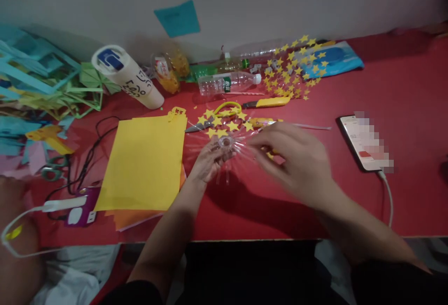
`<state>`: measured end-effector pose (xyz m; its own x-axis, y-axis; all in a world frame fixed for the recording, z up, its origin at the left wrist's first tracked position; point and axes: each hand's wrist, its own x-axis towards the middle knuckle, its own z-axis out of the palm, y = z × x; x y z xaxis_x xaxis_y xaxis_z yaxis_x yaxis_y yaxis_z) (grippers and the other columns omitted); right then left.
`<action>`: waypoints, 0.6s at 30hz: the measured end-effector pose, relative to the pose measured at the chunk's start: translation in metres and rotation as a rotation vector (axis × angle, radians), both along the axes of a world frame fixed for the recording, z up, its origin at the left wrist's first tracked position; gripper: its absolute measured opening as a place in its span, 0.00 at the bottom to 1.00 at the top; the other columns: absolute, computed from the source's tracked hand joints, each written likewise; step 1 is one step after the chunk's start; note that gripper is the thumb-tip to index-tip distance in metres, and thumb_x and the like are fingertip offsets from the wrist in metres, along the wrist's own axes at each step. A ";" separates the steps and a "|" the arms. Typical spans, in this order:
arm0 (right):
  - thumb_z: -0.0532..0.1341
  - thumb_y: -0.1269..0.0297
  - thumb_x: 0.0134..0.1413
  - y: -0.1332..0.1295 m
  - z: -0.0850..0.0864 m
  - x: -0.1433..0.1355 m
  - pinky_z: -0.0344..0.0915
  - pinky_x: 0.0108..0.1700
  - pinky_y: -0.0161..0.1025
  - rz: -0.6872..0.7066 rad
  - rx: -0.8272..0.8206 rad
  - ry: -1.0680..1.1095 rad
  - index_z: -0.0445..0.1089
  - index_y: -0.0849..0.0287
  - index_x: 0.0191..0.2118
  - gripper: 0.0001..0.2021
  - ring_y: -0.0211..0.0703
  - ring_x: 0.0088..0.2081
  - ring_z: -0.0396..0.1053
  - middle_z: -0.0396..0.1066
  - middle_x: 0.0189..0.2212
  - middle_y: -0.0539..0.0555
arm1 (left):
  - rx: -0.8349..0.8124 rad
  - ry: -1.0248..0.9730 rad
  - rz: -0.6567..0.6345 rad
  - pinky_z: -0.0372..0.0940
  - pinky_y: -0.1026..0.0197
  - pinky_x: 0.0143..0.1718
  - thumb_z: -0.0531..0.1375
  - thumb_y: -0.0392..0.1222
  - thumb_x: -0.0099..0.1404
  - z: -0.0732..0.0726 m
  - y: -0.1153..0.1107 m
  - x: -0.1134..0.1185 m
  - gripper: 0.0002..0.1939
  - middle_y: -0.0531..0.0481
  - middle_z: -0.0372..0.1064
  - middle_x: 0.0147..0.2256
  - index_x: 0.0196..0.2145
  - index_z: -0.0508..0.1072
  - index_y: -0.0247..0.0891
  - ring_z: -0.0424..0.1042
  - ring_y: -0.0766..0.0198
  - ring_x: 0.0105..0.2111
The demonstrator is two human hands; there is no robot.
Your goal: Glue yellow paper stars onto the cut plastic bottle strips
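Observation:
My left hand [206, 161] grips the ring-like neck of a clear plastic bottle piece [227, 142], cut into thin strips that fan outward. Yellow paper stars [233, 126] sit at the ends of several far-side strips. My right hand [296, 160] is slightly blurred, its thumb and index finger brought together at the strips on the right. Whatever they pinch is too small and smeared to name. Yellow bits show behind its fingers. Just beyond the piece lie yellow-handled scissors [227, 108] and a yellow tube-like item [264, 122].
A yellow paper stack [145, 165] lies left, near a tumbler [129, 78] and glue gun [51, 138]. Behind are a clear bottle [229, 83], utility knife [268, 102] and star-tipped piece [292, 74]. A charging phone [364, 144] lies right. Another person's arm [21, 230] is at left.

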<state>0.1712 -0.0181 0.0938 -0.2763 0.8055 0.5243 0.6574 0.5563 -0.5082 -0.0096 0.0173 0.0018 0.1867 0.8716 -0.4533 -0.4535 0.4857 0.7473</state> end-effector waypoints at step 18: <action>0.57 0.69 0.61 0.000 -0.031 -0.025 0.56 0.39 0.42 0.130 0.183 -0.130 0.72 0.54 0.35 0.07 0.41 0.38 0.65 0.78 0.37 0.47 | 0.128 -0.053 -0.002 0.69 0.63 0.36 0.69 0.37 0.47 -0.001 -0.004 0.003 0.15 0.52 0.75 0.30 0.34 0.74 0.39 0.76 0.62 0.34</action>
<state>0.1459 -0.0177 0.0623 -0.4459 0.6540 0.6111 0.6278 0.7151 -0.3073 -0.0069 0.0132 0.0012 0.2091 0.9212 -0.3282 -0.4933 0.3891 0.7780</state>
